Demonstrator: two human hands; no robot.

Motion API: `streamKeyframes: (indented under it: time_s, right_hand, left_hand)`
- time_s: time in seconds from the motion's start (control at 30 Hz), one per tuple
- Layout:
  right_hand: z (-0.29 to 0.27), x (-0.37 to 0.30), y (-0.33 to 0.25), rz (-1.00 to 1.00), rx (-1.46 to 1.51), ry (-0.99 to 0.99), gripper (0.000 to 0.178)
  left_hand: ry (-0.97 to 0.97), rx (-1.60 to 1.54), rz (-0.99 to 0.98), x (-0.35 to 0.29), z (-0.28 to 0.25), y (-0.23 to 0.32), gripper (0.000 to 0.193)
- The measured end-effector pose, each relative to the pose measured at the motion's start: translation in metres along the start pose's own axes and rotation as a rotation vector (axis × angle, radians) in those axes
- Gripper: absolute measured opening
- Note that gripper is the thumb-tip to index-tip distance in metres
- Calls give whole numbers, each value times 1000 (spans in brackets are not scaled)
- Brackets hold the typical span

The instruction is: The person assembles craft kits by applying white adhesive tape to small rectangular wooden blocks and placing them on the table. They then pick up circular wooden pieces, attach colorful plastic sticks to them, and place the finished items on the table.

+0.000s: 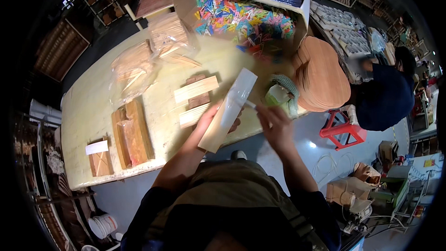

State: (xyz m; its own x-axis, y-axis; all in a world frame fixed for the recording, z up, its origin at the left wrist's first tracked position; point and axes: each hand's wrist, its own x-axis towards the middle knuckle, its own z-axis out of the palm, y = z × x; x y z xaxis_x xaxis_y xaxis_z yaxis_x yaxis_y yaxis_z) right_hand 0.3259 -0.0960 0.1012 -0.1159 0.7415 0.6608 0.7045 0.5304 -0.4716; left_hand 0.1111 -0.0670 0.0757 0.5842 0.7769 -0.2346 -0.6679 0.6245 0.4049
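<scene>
My left hand (207, 117) is wrapped round a pale, flat wooden block (214, 134), tilted above the table's near edge. The block's upper face has a wet, whitish coating that looks like glue. In my right hand (278, 128) is a thin white-handled brush (250, 104), its tip against the coated face; the bristles are too blurred to make out. Right of the block stands a tub of pale, greenish-white stuff (277, 95), with a grey-green cloth (293, 94) round its rim. To the left, bundles of thin wooden strips (196, 89) lie across a dark wooden block (199, 100).
A box of colourful small clips (246, 18) stands at the back. Guitar-shaped wooden plates (323, 74) are stacked at right. Bagged wood sticks (134, 67) and a grooved wooden block (132, 132) lie at left. Beyond a red stool (343, 130), a co-worker in dark clothing (385, 95) sits.
</scene>
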Motion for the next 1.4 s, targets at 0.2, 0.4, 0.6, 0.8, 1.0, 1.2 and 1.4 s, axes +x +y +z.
streamKeyframes:
  time_s: [0.2, 0.4, 0.6, 0.8, 1.0, 1.2, 1.4]
  right_hand:
    - [-5, -27, -43, -273, 141, -297, 26]
    - [3, 2, 37, 232, 81, -33, 19]
    - [-31, -10, 90, 486, -216, -60, 18]
    - [-21, -9, 105, 517, -578, -263, 16]
    - [-25, -4, 135, 621, -195, -427, 18]
    - [-32, 0, 66, 632, 378, -275, 15]
    - [-4, -15, -28, -157, 84, -196, 23]
  left_hand:
    - [-216, -168, 17, 6, -18, 20, 46]
    - [-171, -258, -36, -1, -6, 13, 46]
    - [-132, -275, 2, -4, -27, 11, 49]
    - [-127, -171, -23, 5, -27, 7, 45]
    - [-79, -273, -53, 5, -28, 11, 44]
    - [-197, -327, -36, 13, -40, 9, 52]
    - [-133, -454, 23, 13, -13, 9, 55]
